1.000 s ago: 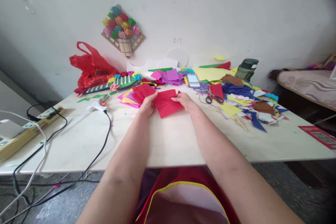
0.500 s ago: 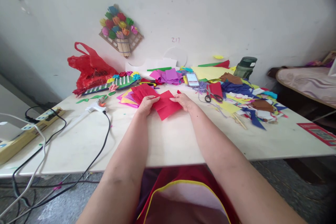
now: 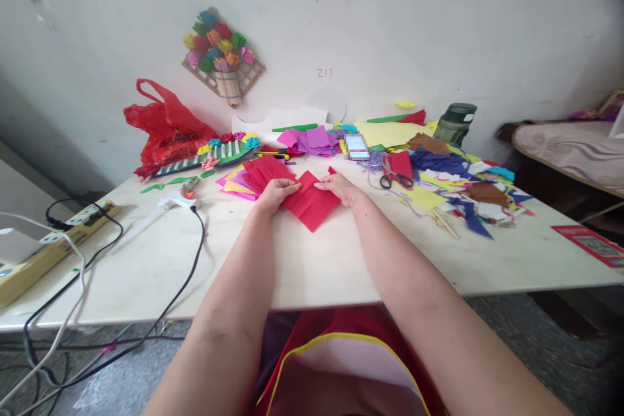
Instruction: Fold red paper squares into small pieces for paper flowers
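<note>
A square of red crepe paper (image 3: 312, 207) is held between my two hands, one corner pointing towards me. My left hand (image 3: 277, 195) pinches its left edge between thumb and fingers. On the opposite edge, my right hand (image 3: 338, 187) grips the paper the same way, and a small red tip shows behind its fingers. Just beyond my left hand, more red paper sheets (image 3: 266, 172) lie fanned over a pile of pink, yellow and purple sheets (image 3: 236, 183).
Scissors (image 3: 394, 177) lie right of my hands, beside a heap of coloured paper scraps (image 3: 480, 192). A glue gun (image 3: 180, 200) with its cord and a power strip (image 3: 63, 244) sit on the left. A red plastic bag (image 3: 168, 120) and a dark green bottle (image 3: 455, 123) stand at the back.
The red paper has shifted slightly towards me and turned, its near corner now lower and further right. Both hands stay nearly in place with their grip kept.
</note>
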Available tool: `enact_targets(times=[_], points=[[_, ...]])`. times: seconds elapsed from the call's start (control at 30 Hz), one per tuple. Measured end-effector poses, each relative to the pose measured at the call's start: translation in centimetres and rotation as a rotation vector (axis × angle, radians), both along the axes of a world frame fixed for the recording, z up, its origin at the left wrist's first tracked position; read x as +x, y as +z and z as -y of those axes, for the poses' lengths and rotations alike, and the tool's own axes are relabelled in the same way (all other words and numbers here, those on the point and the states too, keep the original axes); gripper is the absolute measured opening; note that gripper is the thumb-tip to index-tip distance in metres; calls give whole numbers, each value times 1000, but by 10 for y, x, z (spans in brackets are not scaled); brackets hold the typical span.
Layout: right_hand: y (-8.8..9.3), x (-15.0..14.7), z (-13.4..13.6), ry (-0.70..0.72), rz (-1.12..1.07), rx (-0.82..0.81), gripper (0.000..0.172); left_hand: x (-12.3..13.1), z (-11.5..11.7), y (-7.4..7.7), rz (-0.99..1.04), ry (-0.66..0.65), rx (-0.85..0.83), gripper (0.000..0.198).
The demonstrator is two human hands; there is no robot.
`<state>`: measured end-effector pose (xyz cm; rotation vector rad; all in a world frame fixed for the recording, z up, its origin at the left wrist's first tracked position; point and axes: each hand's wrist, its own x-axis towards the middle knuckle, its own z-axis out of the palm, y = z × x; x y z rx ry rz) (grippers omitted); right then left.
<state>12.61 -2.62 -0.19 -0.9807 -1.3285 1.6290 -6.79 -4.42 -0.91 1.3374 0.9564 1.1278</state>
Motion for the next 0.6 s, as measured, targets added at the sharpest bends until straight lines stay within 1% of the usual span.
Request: enact_targets(times=[0.17, 0.37, 0.6], points=[[0, 0, 0, -27, 17, -10, 8, -2, -4, -3, -7, 13, 26, 25], [2, 0, 1, -35, 19, -12, 9, -6, -9, -8, -29, -27, 30, 23], [3, 0, 2, 2, 17, -28, 9, -6, -7, -6, -2, -34, -21, 24]])
